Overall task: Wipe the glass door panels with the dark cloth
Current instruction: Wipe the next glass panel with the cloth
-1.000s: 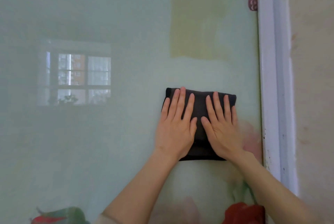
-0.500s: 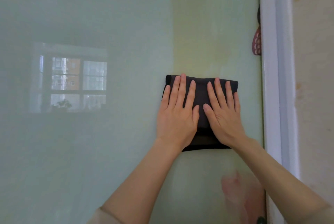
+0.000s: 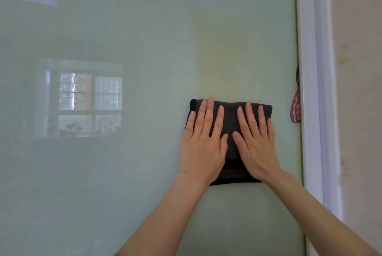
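Dark cloth (image 3: 230, 115): largely covered by the left hand (image 3: 203, 144) and right hand (image 3: 256, 146). Red patterned item (image 3: 295, 109): partly hidden behind the white frame (image 3: 310, 90), unidentifiable. Forearms cut off at the bottom edge. Window reflection (image 3: 80, 98): hazy.

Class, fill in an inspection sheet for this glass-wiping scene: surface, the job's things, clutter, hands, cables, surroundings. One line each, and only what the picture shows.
Surface: glass door panel, pale green and hazy, with a window reflection on its left part.
Job's things: dark cloth, folded, flat against the glass near its right edge.
Clutter: red patterned thing at the glass's right edge, beside the frame; what it is cannot be told.
Hands: left hand and right hand side by side, fingers straight, pressing the cloth.
Cables: nothing seen.
Surroundings: white door frame to the right, then a beige wall with a few marks.
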